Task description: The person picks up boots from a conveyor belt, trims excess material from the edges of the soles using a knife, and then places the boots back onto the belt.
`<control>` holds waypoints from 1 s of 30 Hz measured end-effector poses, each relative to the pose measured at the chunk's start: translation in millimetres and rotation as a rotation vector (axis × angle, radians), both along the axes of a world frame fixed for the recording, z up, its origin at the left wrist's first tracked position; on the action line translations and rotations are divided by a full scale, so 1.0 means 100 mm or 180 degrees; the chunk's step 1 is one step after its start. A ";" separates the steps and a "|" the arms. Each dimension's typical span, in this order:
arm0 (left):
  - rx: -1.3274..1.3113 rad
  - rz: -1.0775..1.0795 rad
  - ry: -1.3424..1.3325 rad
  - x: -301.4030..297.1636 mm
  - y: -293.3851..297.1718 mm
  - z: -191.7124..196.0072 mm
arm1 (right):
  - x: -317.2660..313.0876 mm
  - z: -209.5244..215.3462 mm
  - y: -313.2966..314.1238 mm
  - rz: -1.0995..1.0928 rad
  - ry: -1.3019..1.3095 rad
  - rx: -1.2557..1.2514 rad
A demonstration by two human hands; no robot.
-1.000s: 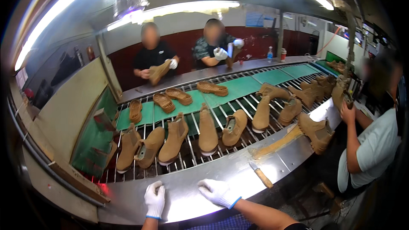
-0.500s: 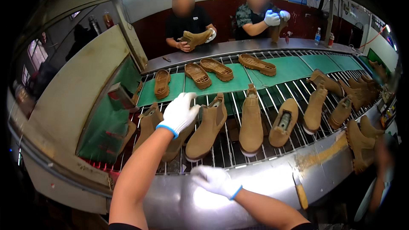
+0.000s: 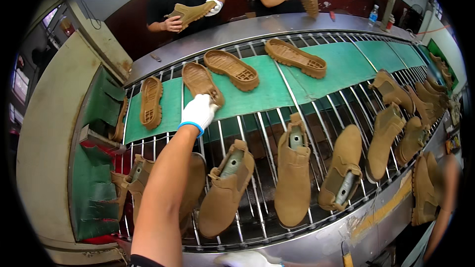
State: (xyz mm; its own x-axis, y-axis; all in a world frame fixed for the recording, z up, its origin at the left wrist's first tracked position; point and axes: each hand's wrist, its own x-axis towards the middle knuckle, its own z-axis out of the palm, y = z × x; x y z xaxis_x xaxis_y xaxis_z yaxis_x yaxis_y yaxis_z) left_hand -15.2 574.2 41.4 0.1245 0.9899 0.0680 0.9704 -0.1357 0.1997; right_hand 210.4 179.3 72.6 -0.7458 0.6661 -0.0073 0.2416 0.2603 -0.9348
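My left hand [image 3: 199, 111], in a white glove with a blue cuff, reaches across the rollers. Its fingers are closed on the near end of a brown shoe sole [image 3: 197, 78], which lies hollow side up on a green mat [image 3: 267, 89]. My right hand [image 3: 247, 258], also gloved, is blurred and cut by the lower edge, its fingers unclear. Between my hands and the mat stand brown ankle boot uppers on lasts: one boot upper [image 3: 225, 193] is right of my left forearm, another boot upper [image 3: 293, 178] farther right. My forearm partly hides other uppers.
More soles lie on the mat, including a left sole [image 3: 151, 103] and a right sole [image 3: 296, 59]. Several boots stand along the right. A wooden-handled tool [image 3: 348, 258] lies at the metal front edge [image 3: 316, 244]. Two people across the bench [image 3: 237, 27] hold brown footwear.
My left hand has moved forward from above the boots to the sole and closed on it. My right hand has dropped toward the lower edge. The view has shifted closer.
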 end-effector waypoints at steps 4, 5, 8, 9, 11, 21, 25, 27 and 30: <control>-0.0205 -0.0390 -0.0465 -0.13 -0.44 0.62 | -0.02 -0.10 -0.03 -0.0488 0.0492 -0.0475; -0.0356 -0.0432 -0.0768 -0.07 -0.63 1.00 | 0.00 -0.15 -0.02 -0.0608 0.0888 -0.1325; -0.0322 -0.0754 -0.1157 -0.17 -1.44 1.75 | 0.00 -0.18 0.15 -0.0736 0.2099 -0.3508; -0.0220 -0.1158 -0.0938 -0.22 -1.73 1.87 | -0.06 -0.14 0.27 -0.0781 0.2543 -0.3627; -0.0256 -0.2597 -0.0764 -0.29 -2.25 2.00 | -0.24 -0.07 0.44 -0.0778 0.3178 -0.3892; 0.0634 -0.1293 -0.0756 -0.99 -1.91 1.74 | -0.52 0.01 0.64 -0.2137 0.1436 -0.1427; 0.0790 -0.0238 0.0734 -1.78 -0.73 0.74 | -0.60 -0.33 0.33 -0.1326 0.0547 0.0602; -0.0155 0.0472 0.0760 -2.14 -0.43 0.46 | -0.75 -0.47 0.08 -0.1427 0.0617 -0.0303; -0.0908 0.0813 0.0917 -2.16 -0.16 0.16 | -0.78 -0.44 0.06 -0.1305 0.0517 -0.0308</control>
State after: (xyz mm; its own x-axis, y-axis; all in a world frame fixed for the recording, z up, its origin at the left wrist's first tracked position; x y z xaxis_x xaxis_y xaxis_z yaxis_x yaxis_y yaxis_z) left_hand -231.2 558.1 57.6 -0.1515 0.9654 -0.2124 0.9869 0.1356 -0.0877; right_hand 132.4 185.1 28.9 -0.4170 0.9089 0.0114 0.1546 0.0832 -0.9845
